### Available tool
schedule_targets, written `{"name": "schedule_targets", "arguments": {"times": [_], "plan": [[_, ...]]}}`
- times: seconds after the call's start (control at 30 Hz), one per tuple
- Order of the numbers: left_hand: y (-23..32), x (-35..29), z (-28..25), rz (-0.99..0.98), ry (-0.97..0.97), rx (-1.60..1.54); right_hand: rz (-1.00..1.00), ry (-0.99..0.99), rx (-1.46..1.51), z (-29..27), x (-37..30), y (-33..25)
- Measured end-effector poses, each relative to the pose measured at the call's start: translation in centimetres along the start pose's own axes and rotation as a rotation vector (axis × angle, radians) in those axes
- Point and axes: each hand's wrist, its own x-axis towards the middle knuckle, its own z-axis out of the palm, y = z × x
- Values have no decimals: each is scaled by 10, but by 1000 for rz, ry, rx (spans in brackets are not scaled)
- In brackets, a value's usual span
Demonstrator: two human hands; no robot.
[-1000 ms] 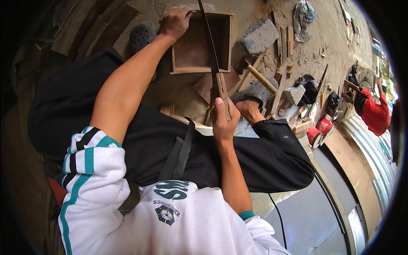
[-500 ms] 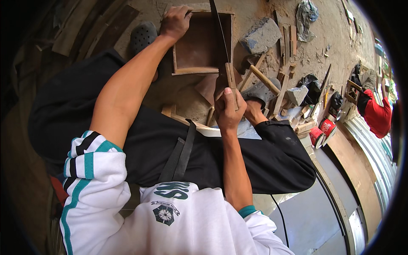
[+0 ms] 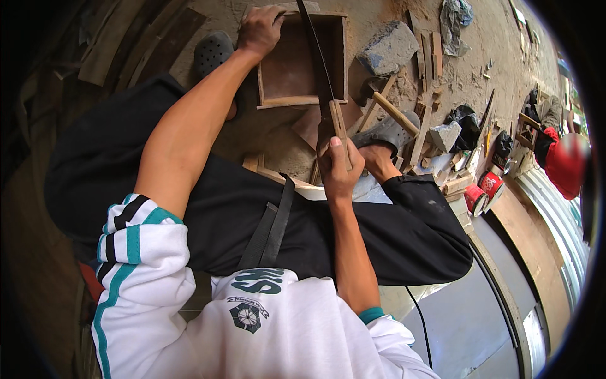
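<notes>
A handsaw has its wooden handle in my right hand, whose fingers wrap round it with the thumb on top. Its dark blade runs up over an open wooden box and leaves the picture at the top edge. My left hand is curled over the box's far left corner, gripping it. The box is shallow with a brown inside and lies on the ground between my feet. Whether the saw teeth touch any wood is out of sight beyond the top edge.
Right of the box lie a grey stone block, a hammer with a wooden handle, and wood offcuts. Red cans stand farther right. Planks are stacked at the far left. A person in red is at the right edge.
The saw's handle has shifted slightly left and toward me, and its blade leans more to the left over the box. My left hand stays on the box corner.
</notes>
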Motion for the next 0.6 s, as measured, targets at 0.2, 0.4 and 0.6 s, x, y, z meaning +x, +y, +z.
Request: {"name": "schedule_targets", "arguments": {"times": [0.2,0.4,0.6], "plan": [[-3,0,5,65,-11,49,-110,55,-187,24,18,-6],[-21,-16,20,112,91,184,48,22,-42,14,-16,-15],[-17,-8,20,122,60,187,-61,36,-83,31,46,-2]]}}
